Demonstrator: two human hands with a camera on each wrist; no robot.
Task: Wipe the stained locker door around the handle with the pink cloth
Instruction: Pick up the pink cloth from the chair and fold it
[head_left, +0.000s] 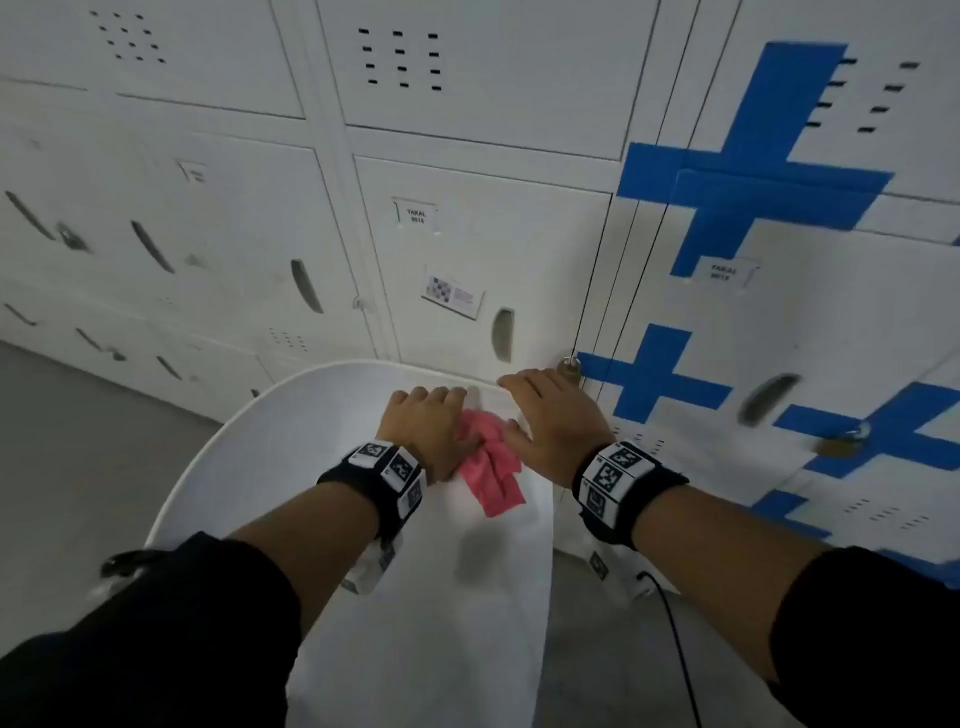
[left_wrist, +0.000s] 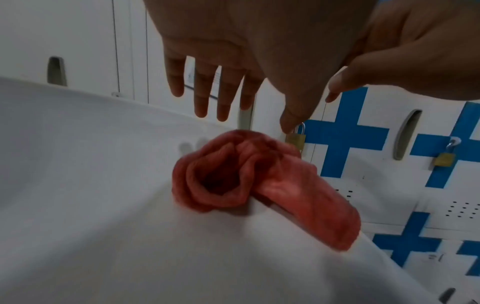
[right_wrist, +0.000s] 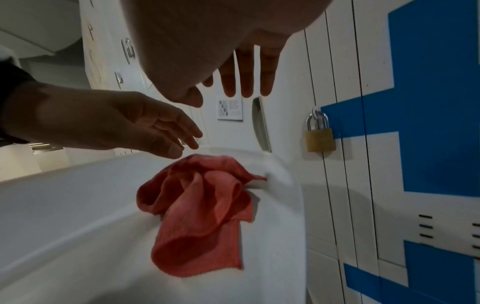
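A crumpled pink cloth (head_left: 491, 467) (left_wrist: 259, 185) (right_wrist: 202, 205) lies near the far edge of a white round table (head_left: 260, 467). My left hand (head_left: 426, 410) (left_wrist: 207, 92) hovers just over its left side, fingers straight and spread, holding nothing. My right hand (head_left: 545, 410) (right_wrist: 246, 78) hangs over its right side, also open and apart from the cloth. Behind the table is the white locker door (head_left: 467, 249) with its recessed handle (head_left: 503, 333) (right_wrist: 261, 125). No stain on the door is distinct enough to make out.
A brass padlock (head_left: 570, 366) (right_wrist: 320, 139) hangs right of the handle. Lockers to the right carry blue tape crosses (head_left: 660, 379) and another padlock (head_left: 841, 441). A printed label (head_left: 452, 296) is stuck left of the handle. A black cable (head_left: 675, 649) runs below my right arm.
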